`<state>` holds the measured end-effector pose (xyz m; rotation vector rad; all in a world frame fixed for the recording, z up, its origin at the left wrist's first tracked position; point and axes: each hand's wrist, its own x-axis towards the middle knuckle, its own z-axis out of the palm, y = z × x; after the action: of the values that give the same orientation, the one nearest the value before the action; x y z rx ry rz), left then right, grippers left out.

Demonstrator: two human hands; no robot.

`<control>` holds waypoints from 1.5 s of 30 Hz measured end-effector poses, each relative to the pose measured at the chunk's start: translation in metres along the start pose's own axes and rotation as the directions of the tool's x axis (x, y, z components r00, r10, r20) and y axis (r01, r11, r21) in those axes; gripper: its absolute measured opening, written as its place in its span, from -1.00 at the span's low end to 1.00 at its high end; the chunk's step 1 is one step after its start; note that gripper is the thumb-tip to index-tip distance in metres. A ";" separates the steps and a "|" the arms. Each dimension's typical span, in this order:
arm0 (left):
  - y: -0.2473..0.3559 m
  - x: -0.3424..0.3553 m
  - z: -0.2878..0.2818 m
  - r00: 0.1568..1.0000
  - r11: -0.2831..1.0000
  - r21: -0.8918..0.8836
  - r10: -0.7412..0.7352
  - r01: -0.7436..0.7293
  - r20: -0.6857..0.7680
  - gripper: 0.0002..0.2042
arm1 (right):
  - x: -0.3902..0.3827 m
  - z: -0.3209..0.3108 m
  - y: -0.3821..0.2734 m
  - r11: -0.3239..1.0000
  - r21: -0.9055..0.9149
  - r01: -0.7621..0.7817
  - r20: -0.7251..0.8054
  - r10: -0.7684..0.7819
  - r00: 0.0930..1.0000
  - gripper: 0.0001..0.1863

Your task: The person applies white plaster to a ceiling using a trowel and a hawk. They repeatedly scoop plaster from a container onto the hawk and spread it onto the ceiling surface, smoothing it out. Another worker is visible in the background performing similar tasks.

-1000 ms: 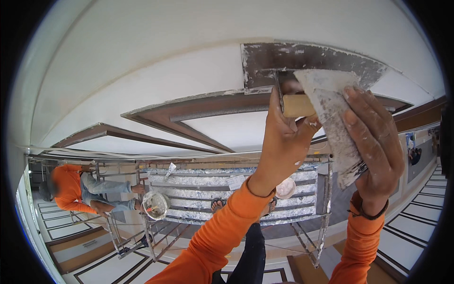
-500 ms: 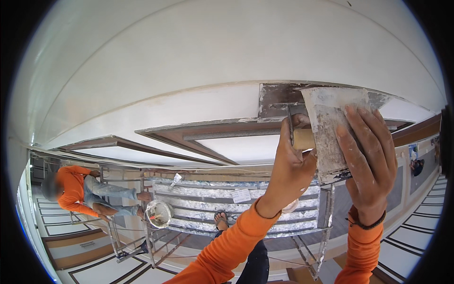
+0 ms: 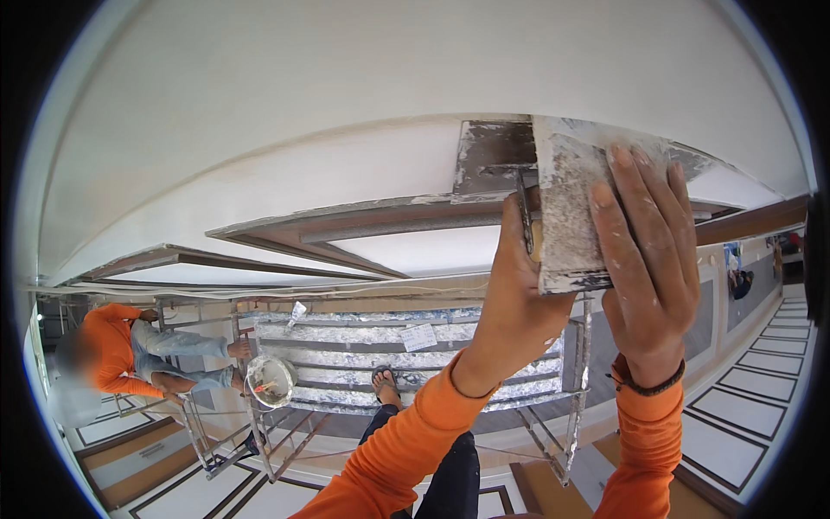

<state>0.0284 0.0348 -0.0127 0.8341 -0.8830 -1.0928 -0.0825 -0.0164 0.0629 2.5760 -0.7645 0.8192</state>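
Raised near the white ceiling, my left hand (image 3: 529,259) is closed around the handle of a plastering trowel (image 3: 491,160). The trowel's dark, smeared plate shows beyond the fingers, and its handle is mostly hidden. My right hand (image 3: 648,251) holds a wide scraper blade (image 3: 571,190) crusted with white plaster. Its fingers lie long across the blade's face, with the thumb out of sight behind. The blade overlaps the trowel plate and covers part of my left hand.
I stand on a plaster-spattered scaffold platform (image 3: 346,355) with metal side frames (image 3: 577,394). A bucket (image 3: 271,383) of plaster stands at its left end. A co-worker in an orange top (image 3: 121,346) sits further left. Recessed ceiling panels (image 3: 415,246) run alongside.
Both hands, trowel and scraper have shifted slightly up and left in view. The scraper now covers more of the trowel's handle. The surroundings have shifted left as the view moved.
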 end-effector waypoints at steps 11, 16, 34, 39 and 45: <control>0.004 0.005 0.001 0.998 0.998 0.045 -0.052 0.054 -0.029 -0.33 | 0.005 -0.005 -0.001 1.000 -0.026 0.004 0.212 0.001 0.977 -0.53; 0.001 0.003 0.002 0.998 0.994 0.099 -0.048 0.052 -0.038 -0.29 | 0.007 -0.012 0.004 1.000 -0.012 0.016 0.202 -0.014 0.979 -0.54; -0.007 -0.005 0.001 0.995 0.974 0.222 -0.037 0.056 -0.089 -0.14 | -0.006 0.000 0.025 0.972 -0.097 0.212 0.150 -0.197 0.969 -0.56; -0.009 -0.008 0.001 0.992 0.952 0.301 -0.024 0.060 -0.124 -0.10 | -0.004 0.000 0.006 0.999 -0.015 0.039 0.086 -0.037 0.996 -0.56; -0.009 -0.012 -0.003 0.994 0.999 0.003 -0.052 0.053 -0.092 -0.06 | -0.014 -0.001 0.006 0.999 0.020 0.027 0.112 -0.029 0.993 -0.56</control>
<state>0.0245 0.0447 -0.0244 0.9094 -0.7905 -1.0895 -0.0961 -0.0156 0.0565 2.6622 -0.7543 0.6808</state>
